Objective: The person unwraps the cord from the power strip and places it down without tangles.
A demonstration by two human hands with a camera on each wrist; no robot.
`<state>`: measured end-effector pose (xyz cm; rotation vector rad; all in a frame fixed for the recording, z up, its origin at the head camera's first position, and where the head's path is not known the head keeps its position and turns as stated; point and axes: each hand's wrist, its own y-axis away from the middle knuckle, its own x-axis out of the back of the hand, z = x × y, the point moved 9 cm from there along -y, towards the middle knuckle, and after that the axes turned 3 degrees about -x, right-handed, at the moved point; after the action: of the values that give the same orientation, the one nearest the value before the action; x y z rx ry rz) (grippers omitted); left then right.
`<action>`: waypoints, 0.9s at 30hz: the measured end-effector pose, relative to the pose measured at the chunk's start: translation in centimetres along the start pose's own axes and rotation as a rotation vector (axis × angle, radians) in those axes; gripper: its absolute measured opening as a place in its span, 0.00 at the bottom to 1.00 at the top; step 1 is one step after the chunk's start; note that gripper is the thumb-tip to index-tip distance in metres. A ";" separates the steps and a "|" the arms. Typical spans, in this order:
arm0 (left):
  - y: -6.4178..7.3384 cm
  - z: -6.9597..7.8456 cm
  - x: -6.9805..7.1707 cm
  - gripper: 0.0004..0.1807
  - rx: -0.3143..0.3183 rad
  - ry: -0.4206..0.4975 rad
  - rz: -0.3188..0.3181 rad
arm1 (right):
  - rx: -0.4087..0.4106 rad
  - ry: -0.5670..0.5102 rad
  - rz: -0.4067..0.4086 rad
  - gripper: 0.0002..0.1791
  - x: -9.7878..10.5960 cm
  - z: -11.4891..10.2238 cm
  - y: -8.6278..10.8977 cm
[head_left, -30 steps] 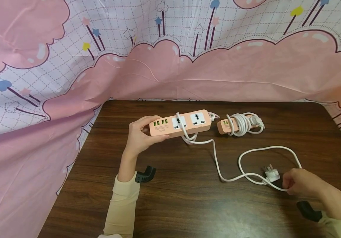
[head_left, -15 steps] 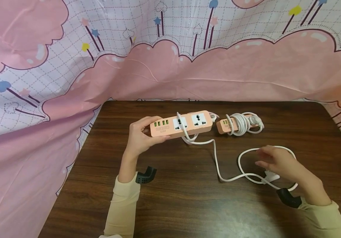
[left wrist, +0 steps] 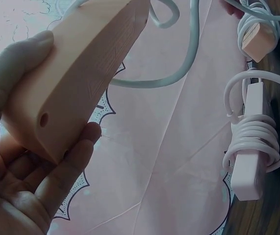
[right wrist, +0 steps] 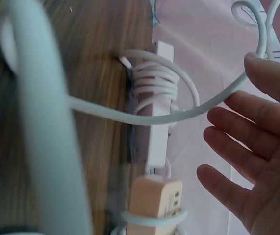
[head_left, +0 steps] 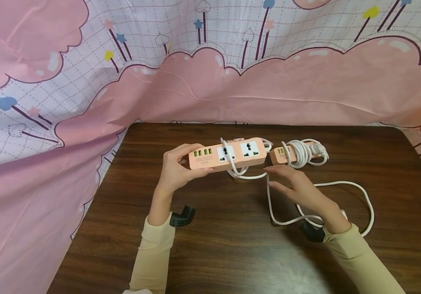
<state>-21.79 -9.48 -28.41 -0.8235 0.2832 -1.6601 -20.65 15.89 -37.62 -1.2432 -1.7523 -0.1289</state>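
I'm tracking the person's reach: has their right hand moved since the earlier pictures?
Yes: in the head view, judged against the table, the right hand has moved left and forward.

Soft glare on tabletop [head_left: 232, 249]; near cord [right wrist: 50, 122] blurred.

Room low and left, crowding at centre and right.
In the head view, table [head_left: 236, 249] lies free at lower centre between the sleeves [head_left: 153, 253] and at left. A strip [head_left: 237, 152], gripped by the left hand [head_left: 176, 167], bars the middle; a coiled strip [head_left: 300, 153] shows just right. The right hand [head_left: 302, 185] and looping cord [head_left: 344, 182] obstruct the right; the curtain [head_left: 254, 98] walls off the top.
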 end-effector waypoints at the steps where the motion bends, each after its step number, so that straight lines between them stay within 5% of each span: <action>1: 0.0 0.0 0.0 0.26 0.001 0.000 -0.001 | 0.010 -0.004 0.004 0.20 -0.1 -0.2 -0.2; 14: 0.1 0.0 -0.4 0.27 0.021 0.034 -0.029 | 0.007 -0.235 -0.014 0.12 -1.3 -0.5 -0.9; 18: 0.2 0.1 -0.6 0.27 0.019 0.043 -0.052 | -0.019 -0.202 0.164 0.12 0.8 -0.4 -1.3; 23: 0.2 0.1 -0.3 0.27 0.005 0.069 -0.040 | -0.147 -0.117 0.378 0.07 3.7 0.3 -1.6; 27: 0.2 0.1 0.1 0.27 -0.012 0.092 -0.038 | -0.228 -0.159 0.540 0.05 5.8 0.8 -1.3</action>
<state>-21.55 -9.59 -28.43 -0.7668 0.3435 -1.7356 -22.33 19.64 -33.32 -1.8951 -1.4988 0.0911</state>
